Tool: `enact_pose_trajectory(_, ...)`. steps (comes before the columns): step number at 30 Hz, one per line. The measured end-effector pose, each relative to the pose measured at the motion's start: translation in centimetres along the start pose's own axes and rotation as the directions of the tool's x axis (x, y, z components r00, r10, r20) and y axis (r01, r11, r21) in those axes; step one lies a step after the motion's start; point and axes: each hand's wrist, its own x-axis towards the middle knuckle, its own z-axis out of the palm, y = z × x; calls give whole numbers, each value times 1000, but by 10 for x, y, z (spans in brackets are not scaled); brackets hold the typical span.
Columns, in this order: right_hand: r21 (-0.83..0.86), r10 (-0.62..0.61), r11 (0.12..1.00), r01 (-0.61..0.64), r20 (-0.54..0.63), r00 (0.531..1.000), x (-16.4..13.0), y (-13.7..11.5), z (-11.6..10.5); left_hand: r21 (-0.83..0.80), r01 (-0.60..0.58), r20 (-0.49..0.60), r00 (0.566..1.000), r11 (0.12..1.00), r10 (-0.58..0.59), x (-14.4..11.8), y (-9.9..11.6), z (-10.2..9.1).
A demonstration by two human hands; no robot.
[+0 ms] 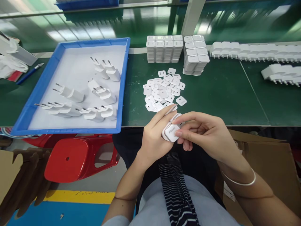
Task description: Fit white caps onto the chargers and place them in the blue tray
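Near the table's front edge, my left hand (pixel 152 136) is closed around a small stack of white charger cover plates (pixel 171 132), rounded squares with grey lettering. My right hand (pixel 205 130) pinches the top plate's right edge between thumb and fingers. The left palm and part of the stack are hidden. Just beyond my hands lies a loose pile of similar cover plates (pixel 163 88), some showing a dark slot. Behind that pile, more plates are piled in neat blocks, one block on the left (pixel 164 50) and another block on the right (pixel 196 56).
A blue tray (pixel 125 81) at left holds several white two-pin charger bodies (pixel 102 94). Rows of white chargers (pixel 249 51) line the back right of the green table (pixel 225 94). A blue pen-like tool (pixel 29 74) lies far left. Below stand a red stool (pixel 67 158) and a cardboard box (pixel 268 166).
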Motion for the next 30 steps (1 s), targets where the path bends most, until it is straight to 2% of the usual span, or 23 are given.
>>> enact_pose_trajectory(16,-25,10,1000,-8,71,997,6,-1,-6,14,-15,27,1000,1000,15,1,-2,-1)
enact_pose_trajectory(30,5,132,991,-135,157,979,11,-5,-13,-14,-48,71,996,999,48,4,-3,0)
